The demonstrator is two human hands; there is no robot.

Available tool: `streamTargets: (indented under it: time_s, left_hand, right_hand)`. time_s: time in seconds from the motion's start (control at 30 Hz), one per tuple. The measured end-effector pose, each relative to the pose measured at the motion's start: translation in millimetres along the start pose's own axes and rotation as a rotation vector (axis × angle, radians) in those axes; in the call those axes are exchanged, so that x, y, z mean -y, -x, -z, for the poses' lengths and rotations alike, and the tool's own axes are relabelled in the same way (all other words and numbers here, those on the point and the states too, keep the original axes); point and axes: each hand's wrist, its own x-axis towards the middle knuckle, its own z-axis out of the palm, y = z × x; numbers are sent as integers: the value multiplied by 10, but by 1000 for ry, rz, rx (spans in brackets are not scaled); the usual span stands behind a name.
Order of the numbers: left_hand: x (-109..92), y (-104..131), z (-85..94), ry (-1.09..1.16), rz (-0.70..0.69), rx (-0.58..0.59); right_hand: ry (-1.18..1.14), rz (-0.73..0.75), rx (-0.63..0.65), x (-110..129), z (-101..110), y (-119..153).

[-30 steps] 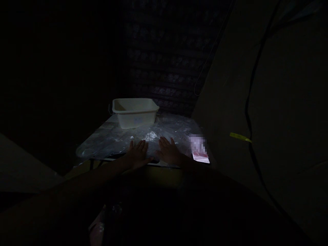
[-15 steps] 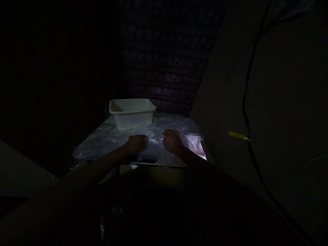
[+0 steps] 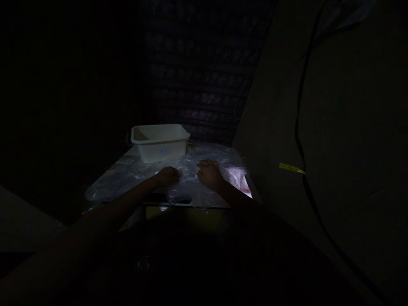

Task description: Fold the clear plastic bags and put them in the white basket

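Left hand (image 3: 167, 175): curled, bunching clear plastic sheet (image 3: 134, 174) on table (image 3: 204, 203); lay flat and spread a second ago. Right hand (image 3: 208, 173): likewise curled on the sheet, previously flat. White tub (image 3: 159, 142): beyond both hands, unmoved.

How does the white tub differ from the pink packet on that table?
The white tub is an open, stiff-walled box standing upright; the pink packet lies flat and thin. The tub sits at the far side, beyond the left hand; the packet lies at the near right edge, beside the right hand. The tub looks much bigger. Both rest on the crinkled clear plastic sheet covering the table.
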Motion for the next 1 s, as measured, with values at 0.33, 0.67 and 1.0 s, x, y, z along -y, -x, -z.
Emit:
streamTargets:
  time_s: [0.33, 0.67, 1.0]
  left_hand:
    - [-217, 125, 115, 920, 149, -87]
    - [-371, 135, 12, 1188, 78, -48]
    - [-318, 139, 2, 1121, 140, -156]
  right_hand:
    - [-1218, -482, -240, -94, -99, -166]
    - [-1780, -518, 106, 168, -51, -219]
    - [-1642, -465, 114, 84, -64, -192]
